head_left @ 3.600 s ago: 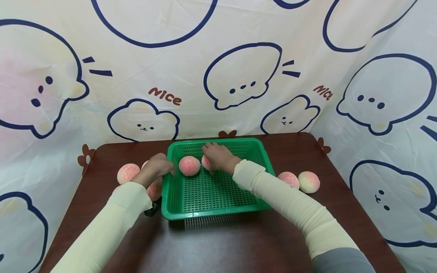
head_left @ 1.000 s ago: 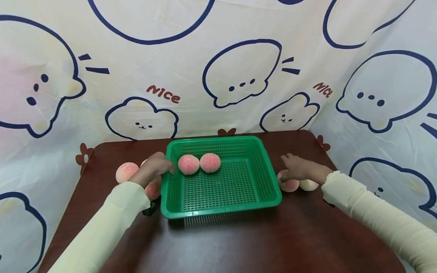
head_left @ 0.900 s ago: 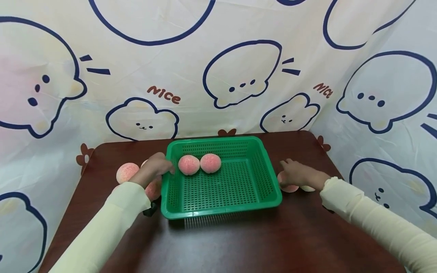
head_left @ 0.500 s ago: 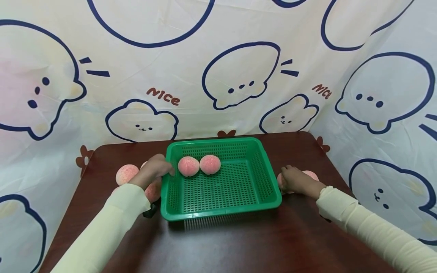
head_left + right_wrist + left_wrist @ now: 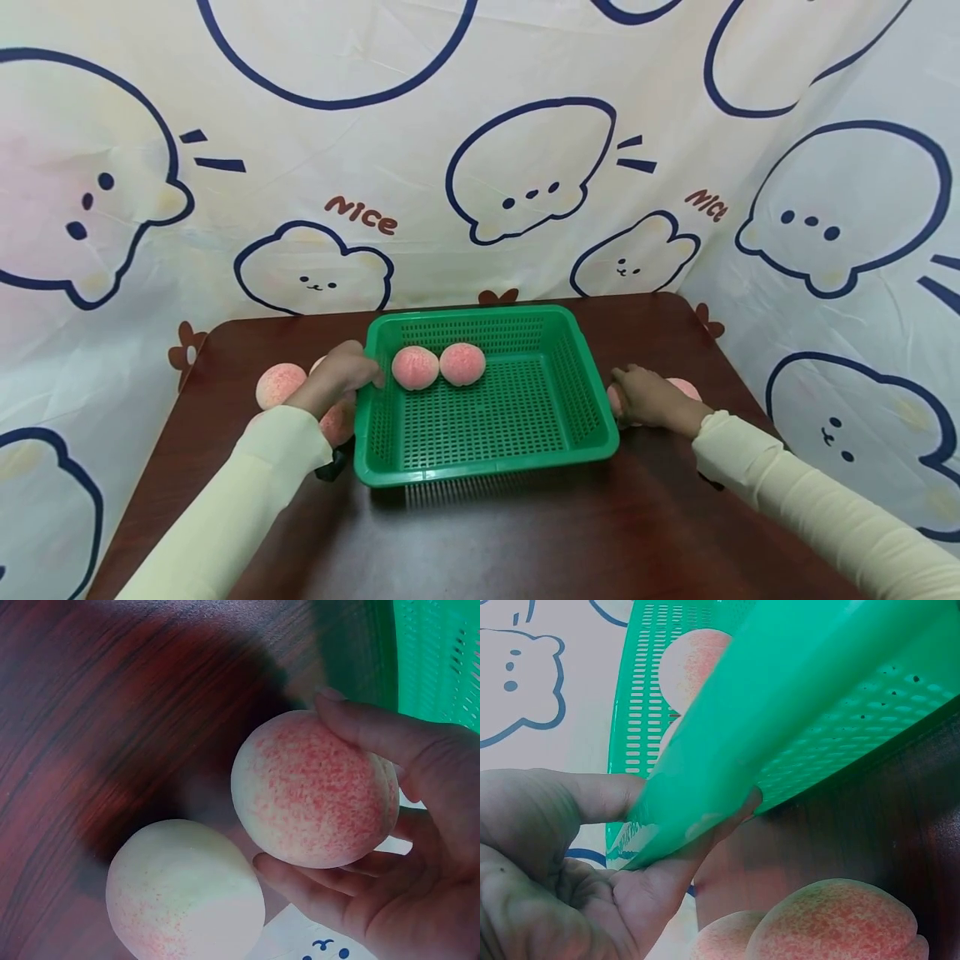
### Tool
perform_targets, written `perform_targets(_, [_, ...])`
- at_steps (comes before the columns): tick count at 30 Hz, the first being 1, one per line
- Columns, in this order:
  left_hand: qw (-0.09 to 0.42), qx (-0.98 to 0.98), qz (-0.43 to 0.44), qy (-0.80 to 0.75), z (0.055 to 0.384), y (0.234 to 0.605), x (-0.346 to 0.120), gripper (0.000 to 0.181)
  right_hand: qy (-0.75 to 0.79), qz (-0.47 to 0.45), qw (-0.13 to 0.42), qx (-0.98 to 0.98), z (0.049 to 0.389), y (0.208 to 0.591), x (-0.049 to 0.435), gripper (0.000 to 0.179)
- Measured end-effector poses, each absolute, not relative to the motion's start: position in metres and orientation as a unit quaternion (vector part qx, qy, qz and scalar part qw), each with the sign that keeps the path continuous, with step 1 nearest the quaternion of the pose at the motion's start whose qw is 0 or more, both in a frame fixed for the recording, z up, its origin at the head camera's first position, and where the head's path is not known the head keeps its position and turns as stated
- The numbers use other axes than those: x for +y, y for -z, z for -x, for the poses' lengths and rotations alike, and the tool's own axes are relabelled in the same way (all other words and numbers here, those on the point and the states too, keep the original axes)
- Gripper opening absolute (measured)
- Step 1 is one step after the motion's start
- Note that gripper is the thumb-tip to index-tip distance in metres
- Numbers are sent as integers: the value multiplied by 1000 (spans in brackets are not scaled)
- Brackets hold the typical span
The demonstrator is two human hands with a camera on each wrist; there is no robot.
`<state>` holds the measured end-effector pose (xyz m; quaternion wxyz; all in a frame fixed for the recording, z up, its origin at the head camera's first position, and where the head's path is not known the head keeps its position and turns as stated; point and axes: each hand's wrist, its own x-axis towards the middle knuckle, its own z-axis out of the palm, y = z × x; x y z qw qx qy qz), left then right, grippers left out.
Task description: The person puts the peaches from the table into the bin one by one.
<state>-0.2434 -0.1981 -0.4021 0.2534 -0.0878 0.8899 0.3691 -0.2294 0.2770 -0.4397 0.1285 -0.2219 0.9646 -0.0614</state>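
A green perforated plastic basket sits mid-table with two pink peaches inside, a left peach and a right peach, side by side near its back left. My left hand pinches the basket's left rim, thumb and fingers on either side of the wall. Just right of the basket, my right hand grips a pink-and-cream peach, its fingers curled round the fruit. Beside that one lies a paler peach, mostly covered by the hand in the head view.
Several more peaches lie left of the basket, among them a light pink peach and a redder peach under my left wrist. The dark wooden table meets a cartoon-printed cloth at the back and sides.
My right hand has released a peach in the basket, moved right out of it and taken hold of another peach. The paler peach beside it has rolled slightly. My left hand stays on the rim.
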Motion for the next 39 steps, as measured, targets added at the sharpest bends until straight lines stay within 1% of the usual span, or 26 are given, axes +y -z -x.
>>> perform_targets(3, [254,892,87,-364,244,402,-198,36,59,223,122,965,232,438,277,63])
perform_targets(5, [254,893,87,-361,244,402,-198,35,57,219,117,967,234,435,277,55])
perform_targets(8, [255,894,87,-357,245,402,-198,35,61,205,108,971,238,427,275,53])
perform_targets(10, [256,894,86,-358,245,402,-199,35,56,204,97,972,241,421,274,53])
perform_targets(12, [258,892,87,-360,245,402,-199,35,47,205,85,974,244,415,273,60])
perform_targets(16, [257,890,88,-365,245,402,-198,35,42,197,74,977,249,402,270,64])
perform_targets(24, [259,894,88,-354,245,401,-197,36,44,177,79,980,262,375,264,74])
perform_targets(25, [258,895,89,-353,246,401,-197,35,50,174,82,980,263,372,263,74])
perform_targets(28, [260,895,89,-352,246,400,-197,36,72,172,78,979,268,364,261,64])
perform_targets(31, [261,895,89,-351,247,400,-197,38,86,178,66,978,273,356,257,58])
perform_targets(35, [260,894,94,-353,247,402,-197,38,83,199,45,975,277,345,248,62])
perform_targets(39, [259,890,95,-362,246,403,-197,39,77,214,44,973,281,336,235,66])
